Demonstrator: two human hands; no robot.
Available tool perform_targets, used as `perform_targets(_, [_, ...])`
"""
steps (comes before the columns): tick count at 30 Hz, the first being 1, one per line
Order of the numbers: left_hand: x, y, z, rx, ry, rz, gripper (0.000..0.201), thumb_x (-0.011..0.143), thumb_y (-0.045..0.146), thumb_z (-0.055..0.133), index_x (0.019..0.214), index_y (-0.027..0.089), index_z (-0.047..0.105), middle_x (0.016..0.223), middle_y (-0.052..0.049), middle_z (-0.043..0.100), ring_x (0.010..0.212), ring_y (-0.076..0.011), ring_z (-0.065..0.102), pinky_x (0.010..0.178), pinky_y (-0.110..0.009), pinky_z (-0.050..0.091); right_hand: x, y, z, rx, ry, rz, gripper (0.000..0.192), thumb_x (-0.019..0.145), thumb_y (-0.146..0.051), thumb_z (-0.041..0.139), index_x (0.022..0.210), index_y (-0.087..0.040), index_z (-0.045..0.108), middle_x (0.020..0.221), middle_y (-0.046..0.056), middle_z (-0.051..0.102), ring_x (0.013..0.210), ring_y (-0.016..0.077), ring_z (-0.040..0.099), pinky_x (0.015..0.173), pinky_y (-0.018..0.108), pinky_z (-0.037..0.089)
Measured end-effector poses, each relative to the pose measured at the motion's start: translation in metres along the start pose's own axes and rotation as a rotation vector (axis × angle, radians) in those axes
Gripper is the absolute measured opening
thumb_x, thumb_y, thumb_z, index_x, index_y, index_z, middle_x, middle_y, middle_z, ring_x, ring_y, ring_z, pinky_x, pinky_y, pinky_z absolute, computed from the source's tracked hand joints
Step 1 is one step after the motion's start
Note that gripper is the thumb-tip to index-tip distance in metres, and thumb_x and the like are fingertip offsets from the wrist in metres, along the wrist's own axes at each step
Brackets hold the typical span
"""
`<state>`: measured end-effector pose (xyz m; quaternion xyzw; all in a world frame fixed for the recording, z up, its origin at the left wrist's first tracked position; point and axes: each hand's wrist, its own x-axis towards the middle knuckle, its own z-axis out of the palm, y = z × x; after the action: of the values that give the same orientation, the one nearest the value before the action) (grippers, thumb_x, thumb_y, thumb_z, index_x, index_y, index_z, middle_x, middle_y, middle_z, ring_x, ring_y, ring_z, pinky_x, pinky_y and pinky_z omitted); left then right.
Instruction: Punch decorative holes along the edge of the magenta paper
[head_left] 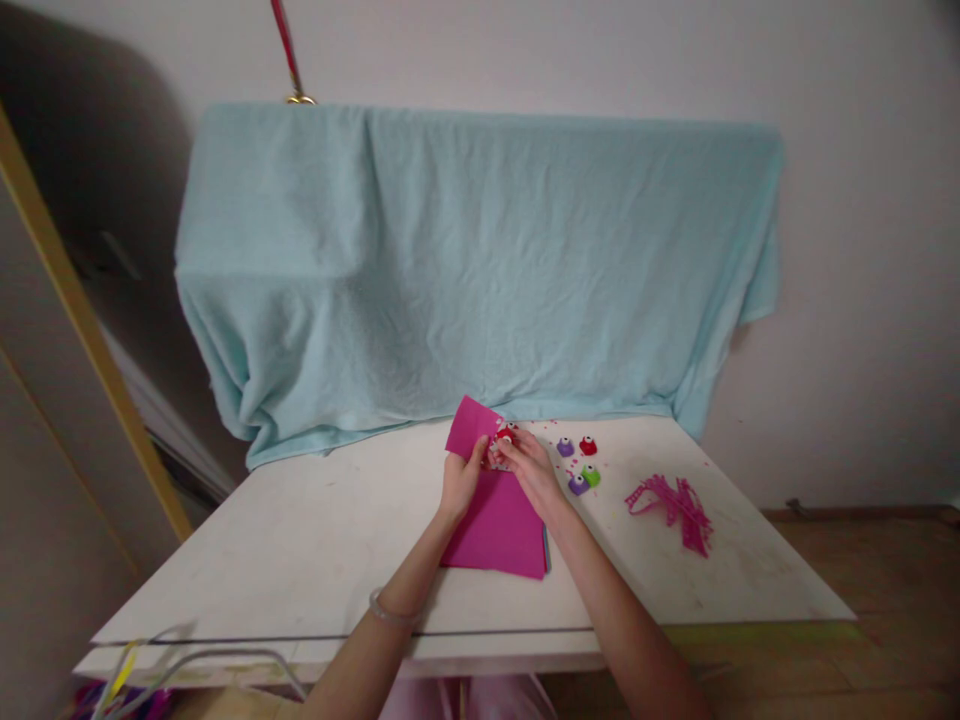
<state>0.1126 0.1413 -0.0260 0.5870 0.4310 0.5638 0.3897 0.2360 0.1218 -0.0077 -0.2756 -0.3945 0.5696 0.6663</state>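
Note:
My left hand (461, 478) holds up the far edge of a magenta paper sheet (496, 525) that lies on the white table (300, 540). My right hand (529, 462) grips a small red craft punch (506, 434) set on that raised edge. Both hands meet at the sheet's top, near the table's back middle.
Several small punches lie to the right: purple (565, 446), red (588, 445), purple (577, 485) and green (592, 475). A heap of punched pink strips (675, 502) sits further right. A light blue cloth (480, 270) drapes something behind the table. Wooden floor (885, 600) lies on the right.

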Motion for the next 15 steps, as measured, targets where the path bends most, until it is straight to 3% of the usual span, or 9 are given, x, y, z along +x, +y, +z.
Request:
perform_targets(7, [-0.0006,0.0009,0.0001,-0.040,-0.049,0.019,0.045,0.086,0.052,0.048,0.069,0.014,0.063,0.065,-0.005,0.065,0.060,-0.0162,0.059,0.061,-0.025,0.046,0.0006,-0.0012,-0.0021,0.019,0.035,0.011,0.028,0.067,-0.028,0.077,0.089,-0.019,0.063,0.081,0.001,0.063,0.065,0.0117,0.058,0.068,0.028,0.049])
perform_targets(15, [-0.0001,0.0022,-0.0001,-0.059,-0.027,0.067,0.041,0.086,0.049,0.051,0.071,0.013,0.063,0.064,-0.004,0.064,0.059,-0.0150,0.058,0.060,-0.024,0.045,0.0018,-0.0003,-0.0054,0.059,0.026,0.021,0.027,0.069,-0.025,0.076,0.092,-0.019,0.063,0.086,0.001,0.063,0.067,0.0106,0.056,0.067,0.026,0.047])
